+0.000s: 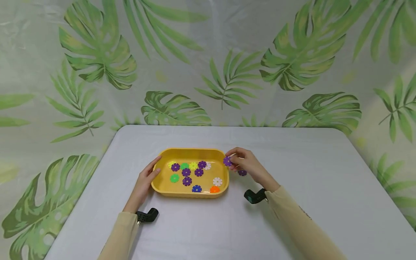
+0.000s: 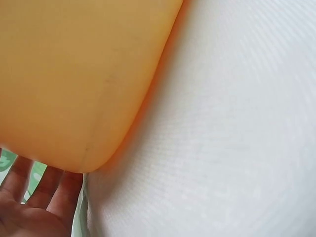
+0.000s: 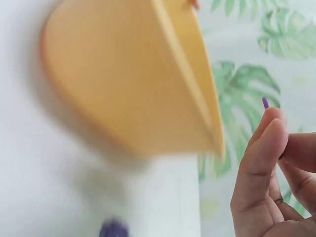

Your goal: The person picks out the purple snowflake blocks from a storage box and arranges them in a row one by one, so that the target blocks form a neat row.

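Observation:
A yellow tray (image 1: 190,194) holds several notched plastic snowflake discs in purple, green, yellow, white, blue and orange. Against the tray's left end rests my left hand (image 1: 144,182); its fingers (image 2: 43,185) extend straight along the end wall in the left wrist view. My right hand (image 1: 248,164) pinches a purple snowflake disc (image 1: 227,161) between thumb and fingertips at the tray's right rim. Only a thin edge of this disc (image 3: 265,102) shows above the fingertips in the right wrist view. Another purple snowflake disc (image 1: 242,173) lies on the table just below that hand.
The tray stands on a white-covered table (image 1: 208,231). Behind it hangs a leaf-printed curtain (image 1: 227,43). Each wrist carries a black camera, one on the left (image 1: 147,215) and one on the right (image 1: 254,196).

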Action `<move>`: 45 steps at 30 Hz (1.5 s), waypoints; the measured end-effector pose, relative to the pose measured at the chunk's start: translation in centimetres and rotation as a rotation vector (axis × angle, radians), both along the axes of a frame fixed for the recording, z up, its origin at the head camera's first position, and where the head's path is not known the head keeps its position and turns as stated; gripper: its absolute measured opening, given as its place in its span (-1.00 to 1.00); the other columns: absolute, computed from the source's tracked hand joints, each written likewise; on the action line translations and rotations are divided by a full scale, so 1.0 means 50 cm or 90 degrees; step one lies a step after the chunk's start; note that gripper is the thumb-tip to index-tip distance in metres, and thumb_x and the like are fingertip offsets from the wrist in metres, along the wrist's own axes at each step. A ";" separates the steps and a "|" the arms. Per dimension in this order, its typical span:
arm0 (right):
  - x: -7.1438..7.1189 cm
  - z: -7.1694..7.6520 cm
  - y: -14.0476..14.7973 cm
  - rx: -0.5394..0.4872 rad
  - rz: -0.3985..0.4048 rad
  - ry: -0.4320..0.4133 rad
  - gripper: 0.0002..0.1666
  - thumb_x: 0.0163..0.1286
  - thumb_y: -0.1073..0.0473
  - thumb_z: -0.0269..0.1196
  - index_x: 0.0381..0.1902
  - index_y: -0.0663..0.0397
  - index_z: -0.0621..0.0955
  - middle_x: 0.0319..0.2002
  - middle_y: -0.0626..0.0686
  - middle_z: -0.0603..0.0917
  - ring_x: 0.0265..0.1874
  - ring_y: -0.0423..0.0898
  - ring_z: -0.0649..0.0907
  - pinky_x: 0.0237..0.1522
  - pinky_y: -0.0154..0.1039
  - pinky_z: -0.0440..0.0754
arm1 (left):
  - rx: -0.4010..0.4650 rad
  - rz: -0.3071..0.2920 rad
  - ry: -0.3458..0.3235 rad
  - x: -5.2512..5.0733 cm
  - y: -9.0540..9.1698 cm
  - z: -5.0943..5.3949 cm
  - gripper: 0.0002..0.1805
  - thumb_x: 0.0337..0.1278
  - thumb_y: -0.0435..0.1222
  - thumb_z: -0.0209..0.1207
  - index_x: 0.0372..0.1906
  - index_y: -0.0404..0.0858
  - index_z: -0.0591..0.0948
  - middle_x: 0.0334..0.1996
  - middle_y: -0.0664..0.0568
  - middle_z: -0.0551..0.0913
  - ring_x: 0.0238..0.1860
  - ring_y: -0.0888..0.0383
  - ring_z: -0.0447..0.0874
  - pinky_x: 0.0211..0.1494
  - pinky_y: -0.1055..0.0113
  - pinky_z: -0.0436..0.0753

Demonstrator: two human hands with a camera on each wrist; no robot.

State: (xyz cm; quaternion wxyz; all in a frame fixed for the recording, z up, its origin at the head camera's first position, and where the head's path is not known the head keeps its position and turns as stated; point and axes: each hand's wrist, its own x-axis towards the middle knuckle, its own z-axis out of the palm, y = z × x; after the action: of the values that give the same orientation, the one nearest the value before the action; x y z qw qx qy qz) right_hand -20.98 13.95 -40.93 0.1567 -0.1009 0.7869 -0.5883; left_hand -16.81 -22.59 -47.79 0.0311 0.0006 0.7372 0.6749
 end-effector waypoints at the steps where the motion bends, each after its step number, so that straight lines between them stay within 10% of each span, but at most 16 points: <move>1: -0.001 -0.004 0.024 0.004 -0.010 0.001 -0.70 0.44 0.29 0.03 0.04 0.35 0.51 -0.28 0.15 0.61 -0.46 -0.08 0.58 -0.27 -0.18 0.69 | 0.001 -0.001 -0.001 0.000 0.000 0.000 -0.47 0.46 -0.27 -0.06 0.46 -0.13 0.23 0.47 0.04 0.08 0.45 0.11 0.00 0.42 0.22 0.14; 11: 0.017 -0.066 0.218 0.054 -0.084 -0.024 -0.64 0.41 0.37 0.00 0.07 0.56 0.41 -0.31 0.17 0.57 -0.46 -0.14 0.63 -0.32 -0.25 0.70 | -0.002 -0.010 0.010 0.002 -0.001 0.000 -0.47 0.47 -0.28 -0.08 0.47 -0.14 0.22 0.47 0.02 0.07 0.45 0.09 0.00 0.40 0.25 0.16; 24: 0.021 -0.087 0.243 0.199 -0.118 -0.004 -0.69 0.41 0.36 -0.02 0.01 0.48 0.49 -0.23 0.27 0.58 -0.51 -0.09 0.65 -0.44 -0.27 0.68 | -0.002 -0.004 0.007 0.002 0.001 0.001 -0.47 0.46 -0.28 -0.07 0.46 -0.13 0.23 0.47 0.04 0.08 0.45 0.12 -0.02 0.42 0.22 0.13; 34: 0.015 -0.025 0.106 0.028 -0.046 0.049 -0.67 0.46 0.29 0.04 0.04 0.47 0.48 -0.13 0.37 0.51 -0.38 0.03 0.65 -0.28 -0.20 0.71 | -0.011 -0.001 0.000 0.002 0.000 0.002 -0.47 0.46 -0.25 -0.07 0.46 -0.11 0.23 0.48 0.06 0.06 0.46 0.12 -0.06 0.43 0.20 0.12; 45: 0.029 -0.009 -0.134 -0.051 0.129 -0.023 -0.69 0.46 0.30 0.06 0.06 0.41 0.50 0.01 0.39 0.51 -0.34 -0.03 0.64 -0.20 -0.19 0.69 | -0.014 0.003 0.003 0.003 0.000 0.005 -0.47 0.46 -0.23 -0.06 0.46 -0.11 0.23 0.47 0.06 0.07 0.46 0.12 -0.04 0.43 0.20 0.12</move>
State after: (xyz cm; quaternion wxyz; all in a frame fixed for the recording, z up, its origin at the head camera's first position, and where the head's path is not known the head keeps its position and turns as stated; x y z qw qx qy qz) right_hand -19.55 7.23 -41.36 0.2252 -0.1753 0.7455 -0.6023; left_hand -16.68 -22.58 -47.54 0.0279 -0.0003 0.7445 0.6670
